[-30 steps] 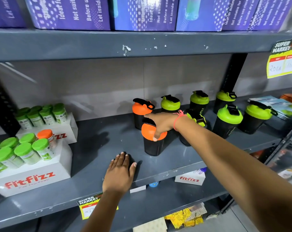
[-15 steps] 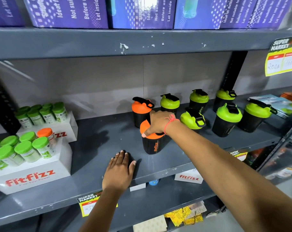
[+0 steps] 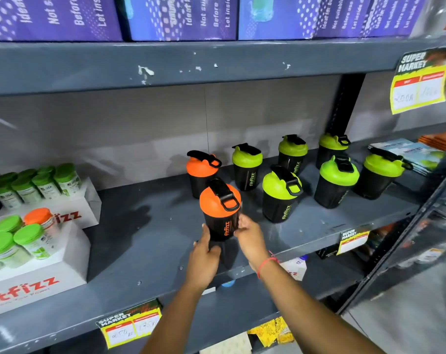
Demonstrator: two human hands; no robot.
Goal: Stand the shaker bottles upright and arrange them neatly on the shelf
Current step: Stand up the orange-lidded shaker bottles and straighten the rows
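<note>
A black shaker bottle with an orange lid (image 3: pixel 220 209) stands upright near the front of the grey shelf (image 3: pixel 140 241). My left hand (image 3: pixel 204 256) grips its base from the left and my right hand (image 3: pixel 250 238) holds its lower right side. A second orange-lidded bottle (image 3: pixel 202 172) stands upright behind it. To the right, several green-lidded black shaker bottles stand upright in two rough rows, the nearest (image 3: pixel 280 195) beside the held bottle and others (image 3: pixel 336 181) (image 3: pixel 380 175) further right.
White "fitfizz" boxes (image 3: pixel 38 261) with small green-capped jars sit at the shelf's left. Booklets (image 3: pixel 408 154) lie at the far right. Purple boxes fill the shelf above. A dark upright post (image 3: pixel 344 118) stands behind the bottles. Price tags hang on the shelf edges.
My right hand dropped from the orange lid to the bottle's side. My left hand left the shelf surface and took hold of the bottle's base. The bottle moved nearer the front.
</note>
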